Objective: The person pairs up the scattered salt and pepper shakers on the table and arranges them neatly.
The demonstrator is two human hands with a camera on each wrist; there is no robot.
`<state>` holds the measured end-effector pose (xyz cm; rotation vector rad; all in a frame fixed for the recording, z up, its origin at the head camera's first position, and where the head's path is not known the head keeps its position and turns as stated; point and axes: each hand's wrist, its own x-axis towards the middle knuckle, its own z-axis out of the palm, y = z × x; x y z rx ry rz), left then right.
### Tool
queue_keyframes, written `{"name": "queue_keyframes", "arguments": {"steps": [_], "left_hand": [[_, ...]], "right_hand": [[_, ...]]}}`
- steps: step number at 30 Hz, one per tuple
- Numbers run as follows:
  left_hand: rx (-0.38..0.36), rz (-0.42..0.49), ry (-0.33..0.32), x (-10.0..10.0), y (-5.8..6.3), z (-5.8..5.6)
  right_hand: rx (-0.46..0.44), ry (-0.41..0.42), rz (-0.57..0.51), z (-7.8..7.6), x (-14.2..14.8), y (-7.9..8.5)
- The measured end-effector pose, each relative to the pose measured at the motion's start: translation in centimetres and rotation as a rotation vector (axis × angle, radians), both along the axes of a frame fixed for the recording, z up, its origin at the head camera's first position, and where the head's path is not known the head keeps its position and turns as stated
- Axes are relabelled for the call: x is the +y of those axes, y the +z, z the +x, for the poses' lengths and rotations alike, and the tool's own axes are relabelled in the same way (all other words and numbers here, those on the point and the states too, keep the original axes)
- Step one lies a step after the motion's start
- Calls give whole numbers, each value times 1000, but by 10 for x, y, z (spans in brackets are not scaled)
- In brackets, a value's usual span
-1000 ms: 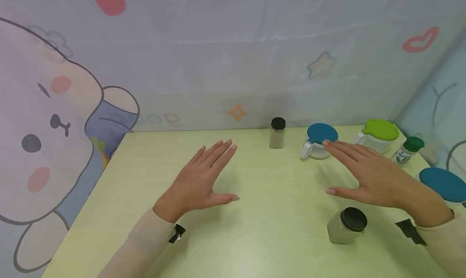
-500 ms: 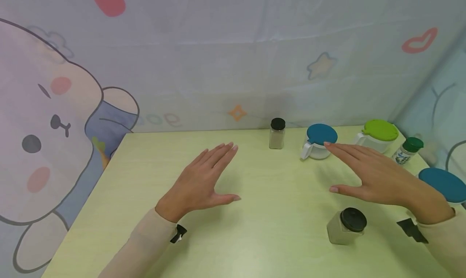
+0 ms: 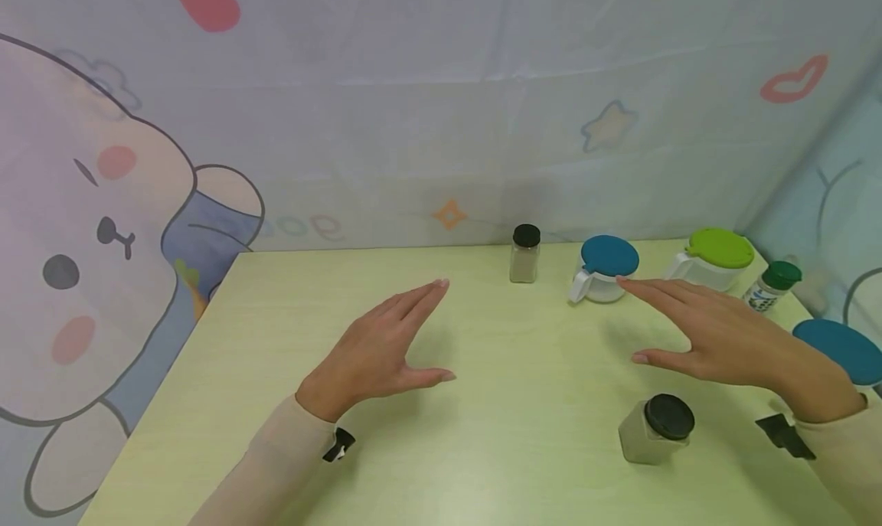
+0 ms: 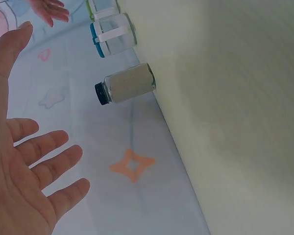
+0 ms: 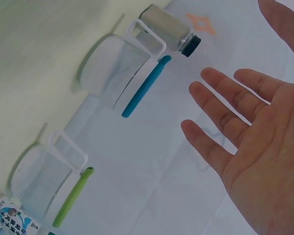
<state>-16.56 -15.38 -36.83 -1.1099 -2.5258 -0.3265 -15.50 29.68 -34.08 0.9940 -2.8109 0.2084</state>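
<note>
My left hand point(image 3: 375, 346) hovers over the middle of the table, fingers extended and thumb spread apart, holding nothing. On the right side my right hand point(image 3: 723, 334) is held the same way, also without anything in it. Just below it in the head view stands a squat jar with a black lid point(image 3: 654, 429), filled with pale powder. A slimmer black-capped jar point(image 3: 524, 254) is upright at the table's back edge. The right fingertips overlap a clear pot with a blue lid and white handle point(image 3: 605, 267) in the head view.
Toward the back right corner are a green-lidded pot point(image 3: 717, 256) and a shaker bottle with a dark green cap point(image 3: 773, 285). Another blue lid point(image 3: 839, 350) shows at the right edge, partly behind the right wrist. A printed cloth point(image 3: 413, 112) hangs behind the pale table point(image 3: 276, 312).
The fingers of both hands have dipped slightly and drawn closer together, and the right thumb has shifted a little to the right. The jars and pots stay where they were.
</note>
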Motion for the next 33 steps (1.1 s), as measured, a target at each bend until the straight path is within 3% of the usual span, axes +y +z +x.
{"name": "queue_keyframes", "arguments": {"steps": [6,10,20,28,33], "left_hand": [[-138,16,39,2,-4,1],[-176,22,45,4,-7,2],[-180,66,28,12,-12,3],[-141,122,-22,22,-16,0],[-127,140,-67,29,-17,-1]], "right_hand": [[3,10,2,-1,3,-1],[16,34,2,-4,5,0],[23,91,-32,-13,9,4],[-25,59,-57,-18,14,5],[-81,19,-133,-22,14,5]]}}
